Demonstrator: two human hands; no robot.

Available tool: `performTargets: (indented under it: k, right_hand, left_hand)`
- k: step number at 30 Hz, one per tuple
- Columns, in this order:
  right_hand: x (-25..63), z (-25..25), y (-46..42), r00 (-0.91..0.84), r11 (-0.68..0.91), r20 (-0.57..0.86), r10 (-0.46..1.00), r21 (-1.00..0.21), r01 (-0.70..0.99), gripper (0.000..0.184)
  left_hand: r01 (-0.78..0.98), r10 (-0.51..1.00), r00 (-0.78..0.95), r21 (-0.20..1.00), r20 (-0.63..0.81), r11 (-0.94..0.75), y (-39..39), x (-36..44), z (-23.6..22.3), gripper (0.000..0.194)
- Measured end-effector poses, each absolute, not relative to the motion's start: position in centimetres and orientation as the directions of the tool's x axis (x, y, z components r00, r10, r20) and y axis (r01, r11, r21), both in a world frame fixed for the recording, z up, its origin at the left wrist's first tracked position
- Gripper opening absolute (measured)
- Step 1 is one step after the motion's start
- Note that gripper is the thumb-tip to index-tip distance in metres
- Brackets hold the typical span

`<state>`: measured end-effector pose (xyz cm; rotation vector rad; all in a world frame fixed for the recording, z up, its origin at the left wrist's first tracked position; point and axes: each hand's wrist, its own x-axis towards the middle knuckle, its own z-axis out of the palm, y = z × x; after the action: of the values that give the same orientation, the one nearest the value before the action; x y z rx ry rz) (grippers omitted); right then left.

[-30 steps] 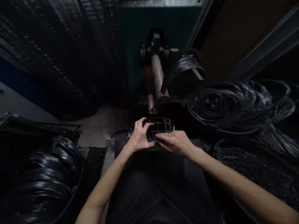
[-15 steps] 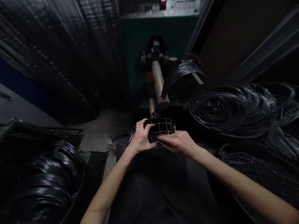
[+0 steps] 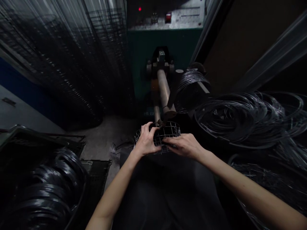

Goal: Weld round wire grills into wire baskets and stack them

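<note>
A round wire cage [image 3: 171, 131], like a shallow basket frame of thin metal rods, is held at the centre of the head view. Its far rim meets the lower tip of a machine's metal arms [image 3: 165, 92]. My left hand [image 3: 146, 139] grips the cage's left near side, thumb below and fingers over the top wires. On the right near side my right hand [image 3: 183, 144] pinches the wires, with fingertips pressed on the mesh. Whether a small loose wire lies in those fingertips I cannot make out.
Behind stands a green machine body [image 3: 139, 48] with a red switch [image 3: 168, 17]. Wire coils [image 3: 235, 115] fill a tub at right, above a bin of loose wire pieces [image 3: 268, 182]. Wire rings [image 3: 48, 188] are heaped at left. Tall mesh stacks [image 3: 72, 60] stand behind.
My view has tipped up slightly, so the machine sits lower in the picture and a red light shows on its panel. Both hands keep their hold on the cage.
</note>
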<state>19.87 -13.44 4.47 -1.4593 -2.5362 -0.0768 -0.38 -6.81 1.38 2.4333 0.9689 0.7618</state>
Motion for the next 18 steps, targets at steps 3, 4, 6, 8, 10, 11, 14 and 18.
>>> performTargets:
  k: [3,4,6,8,10,11,14,18]
  right_hand:
    - [19.8,4.7,-13.5,-0.452,0.472,0.191,0.871,-0.077,0.878,0.028]
    - [19.8,4.8,-13.6,-0.434,0.453,0.184,0.882,-0.079,0.888,0.029]
    - [19.7,4.9,-13.8,-0.409,0.425,0.155,0.899,-0.082,0.902,0.030]
    - [19.8,5.0,-13.9,-0.418,0.430,0.124,0.900,-0.093,0.898,0.030]
    - [19.8,5.0,-13.7,-0.427,0.439,0.127,0.895,-0.096,0.893,0.029]
    - [19.8,5.0,-13.6,-0.420,0.435,0.145,0.896,-0.091,0.896,0.029]
    - [19.8,4.8,-12.7,-0.371,0.390,0.208,0.905,-0.063,0.918,0.028]
    - [19.9,4.3,-12.1,-0.330,0.364,0.256,0.909,-0.099,0.926,0.028]
  left_hand:
    - [0.486,0.718,0.624,0.567,0.308,-0.665,-6.7,-0.5,1.6,0.071]
    - [0.481,0.717,0.628,0.573,0.302,-0.663,-6.7,-0.5,1.7,0.070]
    - [0.484,0.723,0.626,0.583,0.290,-0.653,-6.6,-0.6,1.8,0.069]
    - [0.494,0.735,0.620,0.591,0.275,-0.638,-6.5,-0.6,2.0,0.068]
    - [0.500,0.741,0.616,0.595,0.267,-0.629,-6.1,-0.5,2.1,0.069]
    - [0.501,0.741,0.616,0.592,0.269,-0.631,-5.9,-0.4,2.2,0.070]
    - [0.512,0.744,0.605,0.579,0.281,-0.635,-4.9,0.0,2.3,0.070]
    - [0.521,0.754,0.585,0.574,0.299,-0.632,-3.8,0.3,2.3,0.068]
